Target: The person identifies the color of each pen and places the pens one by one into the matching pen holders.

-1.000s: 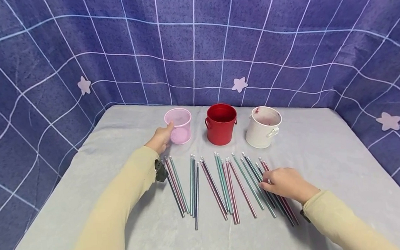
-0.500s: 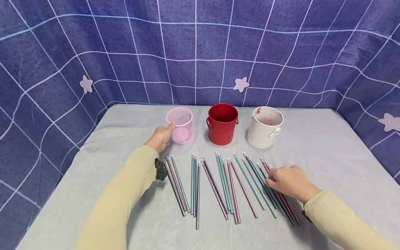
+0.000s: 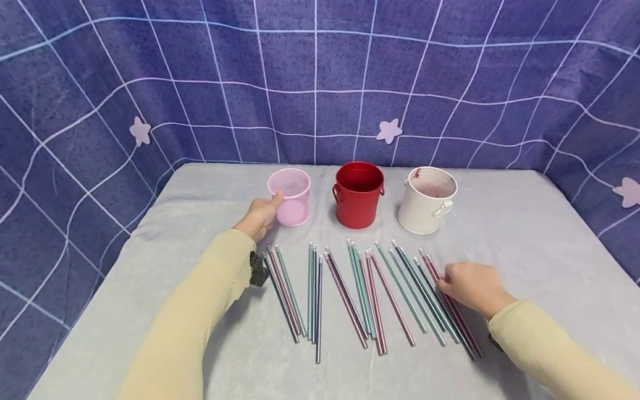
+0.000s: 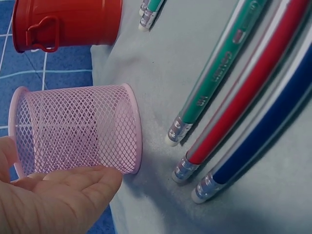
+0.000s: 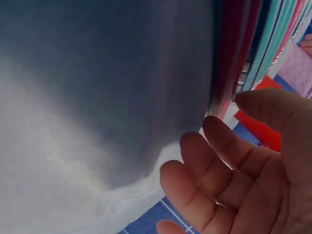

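A pink mesh pencil cup point(image 3: 296, 211) stands at the back left. My left hand point(image 3: 260, 216) holds its side, the thumb at the rim and the fingers along the mesh wall point(image 4: 78, 126). My right hand point(image 3: 473, 285) is low over the rightmost pencils, a red pencil point(image 3: 432, 266) beside dark blue ones. In the right wrist view its thumb and index fingertips are apart, either side of the red pencil point(image 5: 234, 63), with the other fingers loosely bent. Green, red and blue pencils point(image 4: 214, 73) with white erasers lie near the left wrist.
A red bucket point(image 3: 356, 207) and a white bucket point(image 3: 420, 208) stand to the right of the cup along the back. Several loose pencils point(image 3: 372, 302) lie fanned across the grey cloth point(image 3: 265, 377). A purple gridded curtain point(image 3: 289, 72) rises behind.
My right hand has shifted right across the pencils, from the dark blue and green ones to the red one at the edge. The left hand stays at the cup.
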The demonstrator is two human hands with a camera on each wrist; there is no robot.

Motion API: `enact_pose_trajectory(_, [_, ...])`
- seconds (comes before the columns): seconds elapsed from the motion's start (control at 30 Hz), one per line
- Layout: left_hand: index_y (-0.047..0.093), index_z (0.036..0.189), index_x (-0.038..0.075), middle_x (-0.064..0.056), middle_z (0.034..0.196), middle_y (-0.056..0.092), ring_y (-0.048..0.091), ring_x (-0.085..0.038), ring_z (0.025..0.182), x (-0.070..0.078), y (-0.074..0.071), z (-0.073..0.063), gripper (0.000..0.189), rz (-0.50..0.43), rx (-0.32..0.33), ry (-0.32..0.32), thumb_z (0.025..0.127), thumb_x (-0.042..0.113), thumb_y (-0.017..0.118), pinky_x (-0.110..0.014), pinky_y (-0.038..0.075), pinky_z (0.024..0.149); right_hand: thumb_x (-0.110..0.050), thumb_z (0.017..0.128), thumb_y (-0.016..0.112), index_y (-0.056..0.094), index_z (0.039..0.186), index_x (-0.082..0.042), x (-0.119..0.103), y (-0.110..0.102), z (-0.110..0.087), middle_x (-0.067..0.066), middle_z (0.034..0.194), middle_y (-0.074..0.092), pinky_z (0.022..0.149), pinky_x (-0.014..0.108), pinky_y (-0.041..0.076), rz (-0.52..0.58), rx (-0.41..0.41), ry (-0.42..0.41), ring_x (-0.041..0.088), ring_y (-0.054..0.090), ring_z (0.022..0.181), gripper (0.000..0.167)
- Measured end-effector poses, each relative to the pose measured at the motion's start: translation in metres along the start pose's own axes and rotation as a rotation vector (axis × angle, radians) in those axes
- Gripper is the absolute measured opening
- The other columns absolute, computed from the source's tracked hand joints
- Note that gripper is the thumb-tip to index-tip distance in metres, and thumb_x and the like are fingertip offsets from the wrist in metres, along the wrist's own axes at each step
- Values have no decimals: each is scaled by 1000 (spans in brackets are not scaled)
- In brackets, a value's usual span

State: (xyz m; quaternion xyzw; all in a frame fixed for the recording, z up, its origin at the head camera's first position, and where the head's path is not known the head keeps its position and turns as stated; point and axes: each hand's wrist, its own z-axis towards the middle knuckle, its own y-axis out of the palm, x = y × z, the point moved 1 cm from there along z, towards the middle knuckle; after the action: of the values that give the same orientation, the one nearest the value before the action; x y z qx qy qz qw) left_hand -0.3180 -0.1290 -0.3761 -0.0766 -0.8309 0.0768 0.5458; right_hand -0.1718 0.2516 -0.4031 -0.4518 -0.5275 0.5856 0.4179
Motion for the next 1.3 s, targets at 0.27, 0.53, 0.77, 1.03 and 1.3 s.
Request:
enact_pose_trajectory(0.27, [28,144,-9,-21,149,33,34,-34,135,-2,2,0,66,-6,20,14,102,41,41,-46,32,110,-27,82,63,49,60,-16,-2,1,-1,1,58,52,41,44,39,11,-61,14,19,42,50,28])
enact_pose_trajectory(0.53, [28,143,-11,-23,148,33,33,-34,136,-3,2,-3,66,7,16,18,102,39,40,-46,31,111,-23,81,64,43,55,-15,-4,2,2,-2,53,46,38,41,37,-17,-127,-8,16,37,49,34])
enact_pose_trajectory(0.77, [31,141,-12,-24,145,37,35,-34,134,-3,2,-3,64,12,24,35,102,39,41,-46,31,111,-21,81,64,39,53,-16,-8,-5,5,-1,55,45,41,40,40,-36,-196,-6,16,36,51,37])
enact_pose_trajectory(1.03, [35,140,-11,-24,144,40,37,-34,133,-6,-1,-2,64,82,63,59,102,40,38,-42,29,112,-18,79,63,41,54,-17,-17,-9,12,-2,54,42,42,35,36,-14,-278,57,15,37,50,34])
enact_pose_trajectory(1.3, [37,139,-10,-23,145,39,33,-33,136,-4,4,0,63,107,66,59,103,41,38,-42,24,114,-15,79,64,42,55,-16,-16,-10,12,-1,54,42,44,33,35,1,-297,72,15,37,51,33])
